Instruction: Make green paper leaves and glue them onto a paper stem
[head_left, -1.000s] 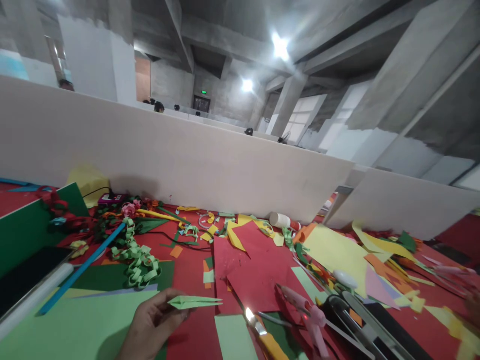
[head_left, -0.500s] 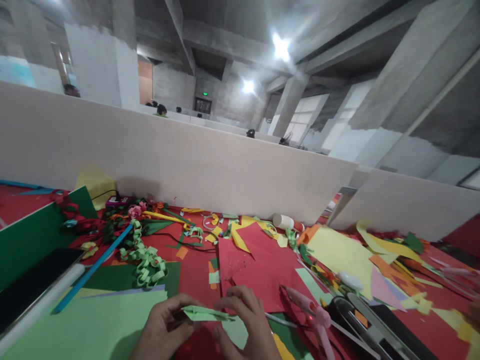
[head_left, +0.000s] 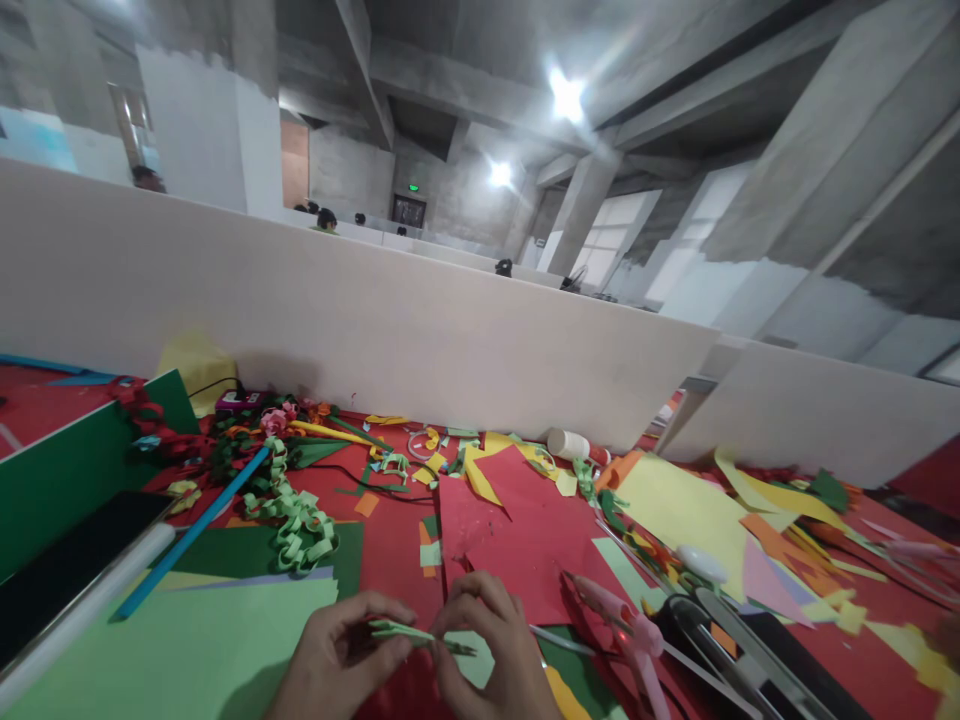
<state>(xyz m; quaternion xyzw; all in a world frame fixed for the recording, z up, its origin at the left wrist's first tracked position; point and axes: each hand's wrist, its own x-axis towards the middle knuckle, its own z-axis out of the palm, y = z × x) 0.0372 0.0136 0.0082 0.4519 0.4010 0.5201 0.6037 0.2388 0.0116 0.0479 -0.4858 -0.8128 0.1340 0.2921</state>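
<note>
Both hands meet low over the red table [head_left: 382, 525], just in front of the large red sheet [head_left: 517, 530] that serves as the landmark here. The left hand [head_left: 337, 655] pinches the left end of a narrow folded green paper piece [head_left: 409, 632], thumb and fingertips closed on it, while the right hand [head_left: 491, 645] closes its fingertips on the other end, so the strip is held level between them, just above the table. Right of the hands, near the red sheet's lower right corner, lie pink-handled scissors [head_left: 626, 635]. Left of the red sheet spreads a light green sheet [head_left: 165, 650], and beyond that a green paper chain [head_left: 296, 515] and a blue rod [head_left: 191, 535]. Behind the red sheet's far edge lies a white glue bottle [head_left: 568, 443] on its side, close to the pale partition wall [head_left: 337, 320].
</note>
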